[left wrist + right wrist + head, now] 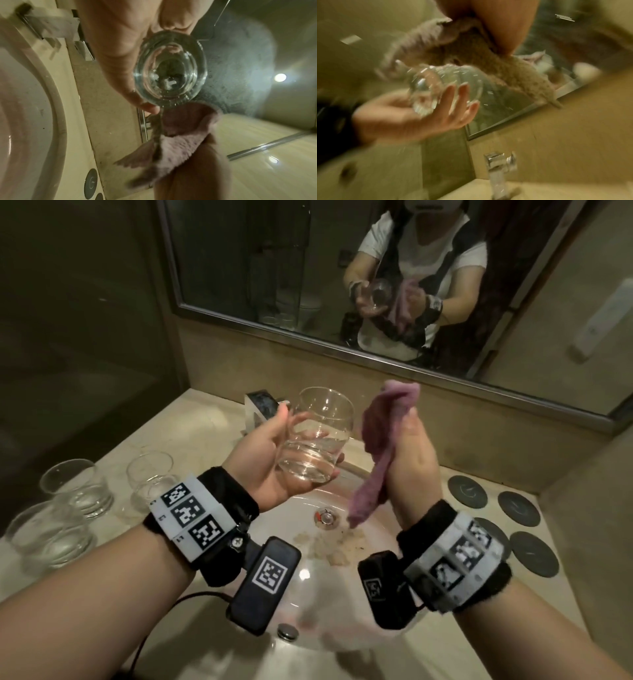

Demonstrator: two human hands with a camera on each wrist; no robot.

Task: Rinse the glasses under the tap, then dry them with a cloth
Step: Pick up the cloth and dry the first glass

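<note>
The clear glass (pixel 317 436) sits tilted in the cupped left hand (pixel 270 453) above the sink (pixel 308 577), fingers curled round its base. At its 3 o'clock, the right hand (pixel 414 453) grips a pink cloth (pixel 380 440). Three more glasses (pixel 73 487) stand on the bench (pixel 205 419) at 8 o'clock.

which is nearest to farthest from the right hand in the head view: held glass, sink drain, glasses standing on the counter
From the right hand, which grips the pink cloth:
1. Held glass, just to its left in the left hand.
2. Sink drain, below in the basin.
3. Counter glasses, far left on the countertop.
</note>
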